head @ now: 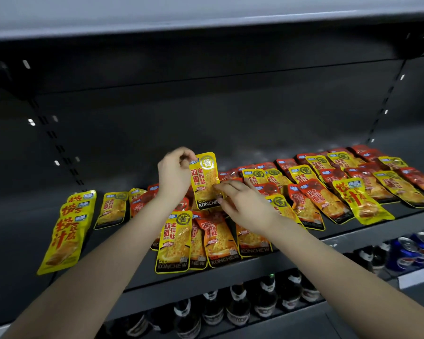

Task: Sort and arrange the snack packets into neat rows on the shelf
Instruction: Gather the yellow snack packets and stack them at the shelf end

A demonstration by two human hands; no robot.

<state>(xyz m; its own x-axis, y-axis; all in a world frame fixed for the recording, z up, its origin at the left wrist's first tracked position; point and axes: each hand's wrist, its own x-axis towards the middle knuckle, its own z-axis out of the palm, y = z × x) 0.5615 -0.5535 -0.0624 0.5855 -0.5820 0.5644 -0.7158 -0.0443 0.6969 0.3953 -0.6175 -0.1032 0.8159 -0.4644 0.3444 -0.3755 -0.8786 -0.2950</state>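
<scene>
left hand [175, 172]: pinching top-left corner of yellow packet [204, 178], held upright so I can read its face.
right hand [242, 204]: fingers on its lower right edge, steadying; pinch or touch, can't tell.
packet place: lifted above mixed pile [328, 192], mid shelf [20, 216].
likely target: matching packet [111, 209] near the shelf's left end.

Two hands [174, 173], one lifted packet [205, 179], roughly thirty lying packets [174, 243] (overlaps blur the count)
</scene>
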